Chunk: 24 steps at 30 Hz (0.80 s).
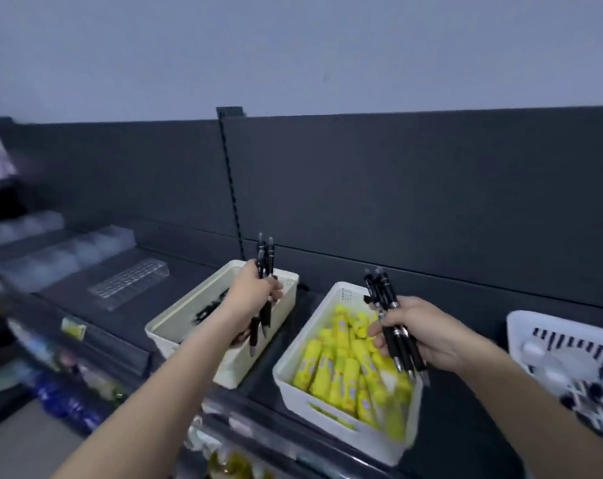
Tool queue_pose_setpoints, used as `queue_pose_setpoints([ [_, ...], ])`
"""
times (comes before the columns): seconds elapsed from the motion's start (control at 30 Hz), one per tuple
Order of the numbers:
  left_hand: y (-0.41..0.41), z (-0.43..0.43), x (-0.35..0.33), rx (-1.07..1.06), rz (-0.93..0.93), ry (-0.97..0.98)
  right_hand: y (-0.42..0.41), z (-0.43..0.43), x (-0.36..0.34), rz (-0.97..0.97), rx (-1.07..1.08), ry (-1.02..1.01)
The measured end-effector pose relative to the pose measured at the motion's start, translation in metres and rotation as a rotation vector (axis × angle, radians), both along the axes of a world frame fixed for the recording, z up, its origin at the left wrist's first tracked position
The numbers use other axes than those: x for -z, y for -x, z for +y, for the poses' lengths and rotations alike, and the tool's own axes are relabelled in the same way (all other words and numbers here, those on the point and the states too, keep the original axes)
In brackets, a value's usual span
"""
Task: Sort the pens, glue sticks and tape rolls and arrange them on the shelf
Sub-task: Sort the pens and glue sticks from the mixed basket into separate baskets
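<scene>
Left hand (255, 292) is gripping a bunch of black pens (265, 271) upright over the cream bin (175, 326), while right hand (421, 331) is clutching a second pen bundle (384, 292) above the white bin (327, 406) holding yellow glue sticks (341, 371) on the dark shelf (127, 316).

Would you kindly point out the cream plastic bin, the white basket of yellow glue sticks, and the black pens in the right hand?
Cream plastic bin (171, 326): head view, near left rim.
White basket of yellow glue sticks (295, 387): head view, front-left wall.
Black pens in the right hand (383, 286): head view, upper barrels.
</scene>
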<state>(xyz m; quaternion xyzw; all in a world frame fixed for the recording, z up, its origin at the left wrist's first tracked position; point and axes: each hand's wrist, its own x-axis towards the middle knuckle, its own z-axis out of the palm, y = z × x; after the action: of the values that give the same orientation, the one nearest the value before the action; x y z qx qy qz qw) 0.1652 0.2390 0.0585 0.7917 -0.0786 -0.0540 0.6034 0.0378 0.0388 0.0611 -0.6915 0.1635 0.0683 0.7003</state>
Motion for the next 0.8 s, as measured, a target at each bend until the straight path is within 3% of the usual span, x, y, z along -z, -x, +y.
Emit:
queue_pose_setpoints([
  [0.17, -0.066, 0.103, 0.019, -0.044, 0.053, -0.173, -0.089, 0.106, 0.025, 0.034, -0.053, -0.057],
  [0.37, -0.110, 0.111, 0.041, 0.060, 0.083, -0.298, -0.163, 0.167, 0.054, 0.093, 0.102, -0.085],
  [0.53, -0.128, 0.100, 0.044, 0.132, 0.093, -0.448, -0.169, 0.169, 0.057, 0.052, 0.203, 0.312],
  [0.63, -0.125, 0.099, 0.048, 0.140, 0.019, -0.502, -0.150, 0.149, 0.058, -0.068, 0.244, 0.420],
  [0.8, -0.100, 0.081, 0.066, 0.268, -0.123, -0.497, -0.106, 0.117, 0.059, -0.081, 0.296, 0.667],
])
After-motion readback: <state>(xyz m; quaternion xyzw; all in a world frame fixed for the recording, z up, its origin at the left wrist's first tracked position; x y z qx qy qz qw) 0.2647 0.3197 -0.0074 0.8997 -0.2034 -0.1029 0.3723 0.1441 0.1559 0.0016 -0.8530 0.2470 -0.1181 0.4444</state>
